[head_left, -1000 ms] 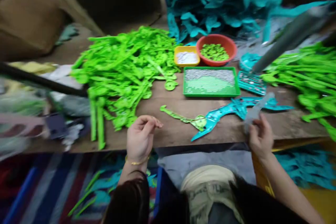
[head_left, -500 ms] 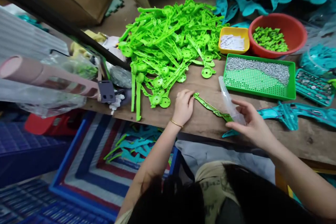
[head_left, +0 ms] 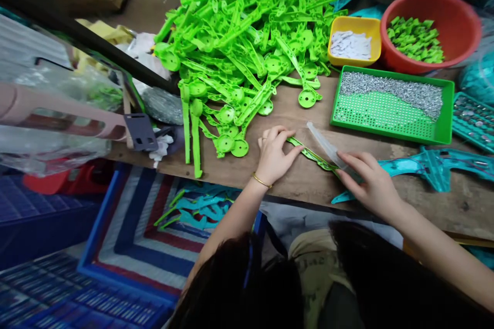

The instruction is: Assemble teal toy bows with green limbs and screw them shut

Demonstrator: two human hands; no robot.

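My left hand [head_left: 276, 157] rests on the bench with thumb and index finger closed around the far left end of a slim green plastic arm [head_left: 314, 158]. That arm slants down to the right toward my right hand [head_left: 370, 185]. Between the fingers of my right hand is a curved translucent plastic strip [head_left: 322, 143], its free end pointing up and left above the green arm. Beneath and beyond my right hand lies a turquoise plastic piece [head_left: 434, 167]; my hand hides its middle and the arm's lower end.
Behind my left hand is a heap of green plastic arms [head_left: 247, 46]. A green tray [head_left: 393, 133] of small metal pins, a yellow tub [head_left: 335, 56] and a red bowl [head_left: 459, 36] stand at the back right. A blue-edged crate [head_left: 127, 277] is below the bench.
My view has swung left. My left hand has come to the green arm's end and taken hold of it. My right hand has brought the translucent strip left, over the arm, and lowered it.
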